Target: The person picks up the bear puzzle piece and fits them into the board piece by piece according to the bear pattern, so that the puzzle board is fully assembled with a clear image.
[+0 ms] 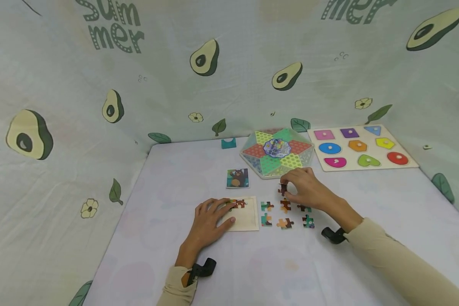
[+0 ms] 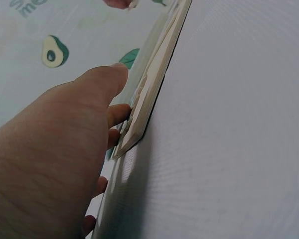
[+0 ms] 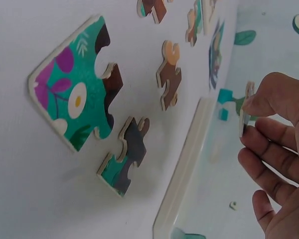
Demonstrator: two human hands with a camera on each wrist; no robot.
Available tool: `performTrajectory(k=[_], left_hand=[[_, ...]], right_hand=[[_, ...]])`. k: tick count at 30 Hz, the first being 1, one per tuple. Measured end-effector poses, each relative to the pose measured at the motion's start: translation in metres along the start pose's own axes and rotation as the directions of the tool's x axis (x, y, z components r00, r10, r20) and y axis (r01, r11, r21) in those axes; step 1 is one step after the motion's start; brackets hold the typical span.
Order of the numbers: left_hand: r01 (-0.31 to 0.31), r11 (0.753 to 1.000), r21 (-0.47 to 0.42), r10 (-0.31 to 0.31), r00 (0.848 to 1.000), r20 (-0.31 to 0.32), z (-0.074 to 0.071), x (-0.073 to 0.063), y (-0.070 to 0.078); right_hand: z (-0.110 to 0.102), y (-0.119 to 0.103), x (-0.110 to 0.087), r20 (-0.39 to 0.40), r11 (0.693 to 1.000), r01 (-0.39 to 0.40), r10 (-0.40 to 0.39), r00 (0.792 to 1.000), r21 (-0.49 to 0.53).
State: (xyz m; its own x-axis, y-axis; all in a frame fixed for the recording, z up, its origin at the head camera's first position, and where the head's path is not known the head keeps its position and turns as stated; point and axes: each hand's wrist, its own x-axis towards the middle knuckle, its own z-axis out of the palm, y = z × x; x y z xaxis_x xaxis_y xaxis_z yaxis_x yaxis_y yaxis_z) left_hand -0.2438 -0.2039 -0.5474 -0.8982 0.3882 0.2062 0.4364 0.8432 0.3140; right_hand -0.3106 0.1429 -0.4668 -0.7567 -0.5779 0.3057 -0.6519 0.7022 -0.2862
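My right hand [image 1: 307, 189] pinches a brown jigsaw piece [image 1: 282, 190] between thumb and fingers above the table. In the right wrist view that piece [image 3: 243, 122] is seen nearly edge-on. My left hand [image 1: 208, 222] rests over the left side of a pale wooden puzzle tray [image 1: 244, 222], its fingers loosely extended near the joined pieces [image 1: 239, 204] at the tray's top; the hand partly hides them. Several loose jigsaw pieces [image 1: 285, 205] lie right of the tray, among them a teal corner piece with a white flower [image 3: 72, 94].
A bear picture card [image 1: 237, 178] lies behind the tray. Farther back are a small teal object [image 1: 228, 143], a hexagonal box with a colourful star pattern [image 1: 277, 163] and a knobbed shape board [image 1: 361, 148]. An avocado-print cloth [image 1: 245, 97] hangs behind the table.
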Motion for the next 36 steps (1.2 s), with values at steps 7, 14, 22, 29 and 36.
performTrajectory(k=[7, 14, 22, 29, 36], left_hand=[[0.003, 1.0, -0.003, -0.003, 1.0, 0.001, -0.003, 0.0, -0.001], [0.008, 1.0, -0.003, -0.008, 1.0, 0.002, -0.006, 0.0, -0.002], [-0.002, 1.0, -0.002, 0.002, 1.0, -0.024, -0.009, 0.003, -0.003], [0.013, 1.0, 0.028, -0.013, 1.0, -0.02, -0.011, 0.001, -0.004], [0.01, 1.0, 0.02, -0.01, 1.0, 0.01, -0.005, -0.003, -0.001]], right_hand=[[0.004, -0.01, 0.01, 0.006, 0.999, 0.034, -0.034, 0.999, 0.014], [0.006, -0.021, 0.021, 0.038, 0.998, 0.058, -0.059, 0.998, 0.009], [0.012, -0.032, 0.034, 0.012, 0.993, 0.113, -0.113, 0.993, 0.025], [0.021, -0.045, 0.041, 0.032, 0.99, 0.133, -0.134, 0.99, 0.047], [0.029, -0.05, 0.037, 0.062, 0.994, 0.105, -0.107, 0.992, 0.037]])
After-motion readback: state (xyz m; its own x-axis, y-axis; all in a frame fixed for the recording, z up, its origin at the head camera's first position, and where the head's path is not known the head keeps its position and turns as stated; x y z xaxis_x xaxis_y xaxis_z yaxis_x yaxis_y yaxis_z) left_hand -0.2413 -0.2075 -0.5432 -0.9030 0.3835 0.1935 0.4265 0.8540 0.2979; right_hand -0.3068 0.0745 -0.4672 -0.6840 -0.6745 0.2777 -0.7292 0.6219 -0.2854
